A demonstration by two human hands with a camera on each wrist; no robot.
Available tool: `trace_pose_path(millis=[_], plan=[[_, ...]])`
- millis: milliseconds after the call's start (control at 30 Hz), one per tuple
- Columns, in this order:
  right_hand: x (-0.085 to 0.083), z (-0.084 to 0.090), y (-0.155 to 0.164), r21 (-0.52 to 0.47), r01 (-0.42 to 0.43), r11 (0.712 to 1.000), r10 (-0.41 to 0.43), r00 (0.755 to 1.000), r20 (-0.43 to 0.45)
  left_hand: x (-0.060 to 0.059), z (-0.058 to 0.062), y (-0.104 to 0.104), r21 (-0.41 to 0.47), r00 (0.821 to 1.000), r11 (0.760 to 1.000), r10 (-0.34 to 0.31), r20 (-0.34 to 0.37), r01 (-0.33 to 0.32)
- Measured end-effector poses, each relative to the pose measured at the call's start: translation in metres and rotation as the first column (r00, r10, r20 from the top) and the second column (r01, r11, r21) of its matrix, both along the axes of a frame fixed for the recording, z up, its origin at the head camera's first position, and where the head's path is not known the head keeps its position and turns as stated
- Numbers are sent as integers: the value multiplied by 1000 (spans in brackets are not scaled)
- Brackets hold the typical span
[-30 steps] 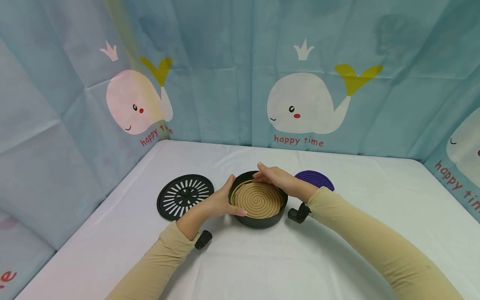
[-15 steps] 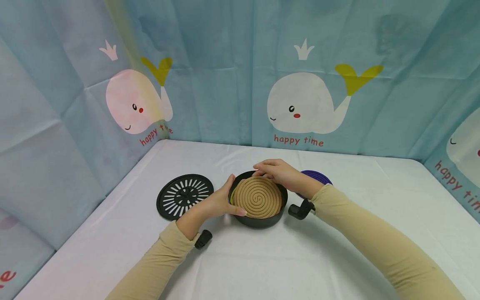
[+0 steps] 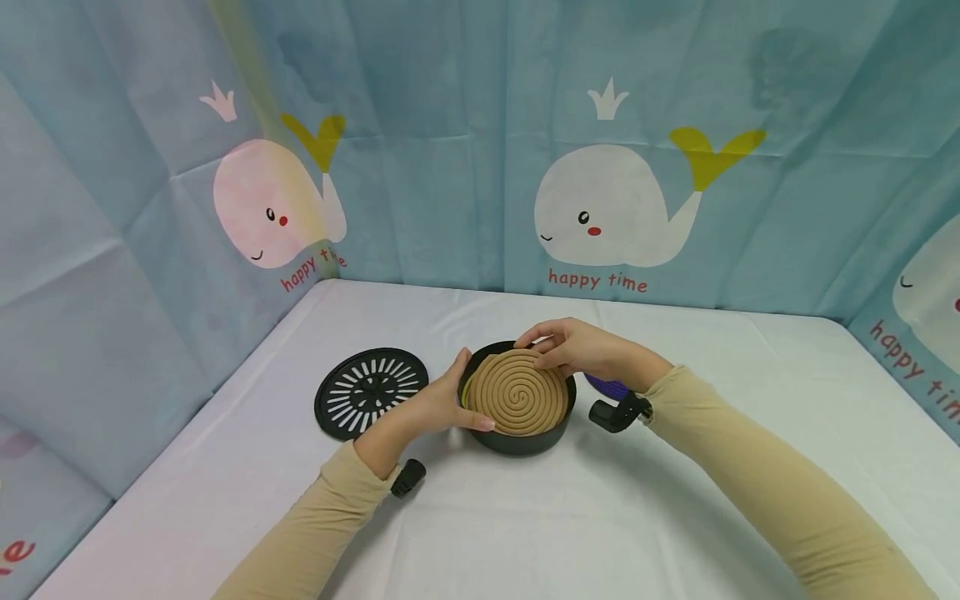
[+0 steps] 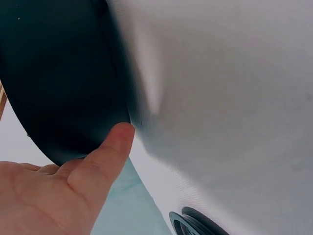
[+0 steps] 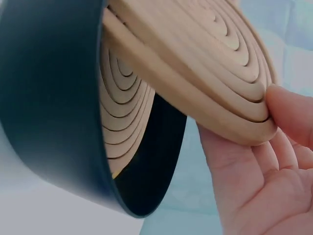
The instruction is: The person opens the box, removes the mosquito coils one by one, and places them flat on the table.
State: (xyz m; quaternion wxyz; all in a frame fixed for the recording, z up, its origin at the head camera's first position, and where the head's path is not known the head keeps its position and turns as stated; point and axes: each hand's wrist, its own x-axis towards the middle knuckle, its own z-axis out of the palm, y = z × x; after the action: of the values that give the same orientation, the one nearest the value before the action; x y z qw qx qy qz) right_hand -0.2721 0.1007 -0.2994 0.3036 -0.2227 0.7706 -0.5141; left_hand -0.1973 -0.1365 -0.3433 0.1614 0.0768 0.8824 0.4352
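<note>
A black round bowl (image 3: 517, 437) stands mid-table with a tan spiral coil (image 3: 517, 393) in it, the coil's far edge tilted up above the rim. My right hand (image 3: 542, 350) pinches that raised far edge. The right wrist view shows my fingers (image 5: 288, 112) under and over the lifted coil (image 5: 195, 63), with another tan coil (image 5: 122, 122) still lying inside the bowl (image 5: 49, 122). My left hand (image 3: 463, 392) grips the bowl's left side. In the left wrist view my thumb (image 4: 107, 152) presses against the bowl's dark wall (image 4: 58, 73).
A black slotted round lid (image 3: 371, 392) lies flat to the left of the bowl. A purple coil (image 3: 607, 386) lies to the right, mostly hidden behind my right wrist. The white table (image 3: 525, 533) is enclosed by blue whale-print cloth walls (image 3: 450, 167).
My right hand went from lying flat on the coil to pinching its far edge and tilting it up. My right forearm shifted right, covering more of the purple coil. The left hand stayed put.
</note>
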Motion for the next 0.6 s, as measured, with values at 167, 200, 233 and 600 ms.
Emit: trace_pose_path(millis=[167,200,233,600], plan=[[3,3,5,-27,29,999,-28,999,17,0,-1,1,-6,1000,1000,8,1,-8],[3,3,5,-36,31,999,-31,999,25,0,-1,1,-5,1000,1000,9,1,-9],[4,3,6,-44,34,998,-32,999,32,0,-1,0,-3,1000,1000,10,2,-10],[9,4,18,-153,115,981,-102,991,92,-1,0,0,5,1000,1000,-11,-6,11]])
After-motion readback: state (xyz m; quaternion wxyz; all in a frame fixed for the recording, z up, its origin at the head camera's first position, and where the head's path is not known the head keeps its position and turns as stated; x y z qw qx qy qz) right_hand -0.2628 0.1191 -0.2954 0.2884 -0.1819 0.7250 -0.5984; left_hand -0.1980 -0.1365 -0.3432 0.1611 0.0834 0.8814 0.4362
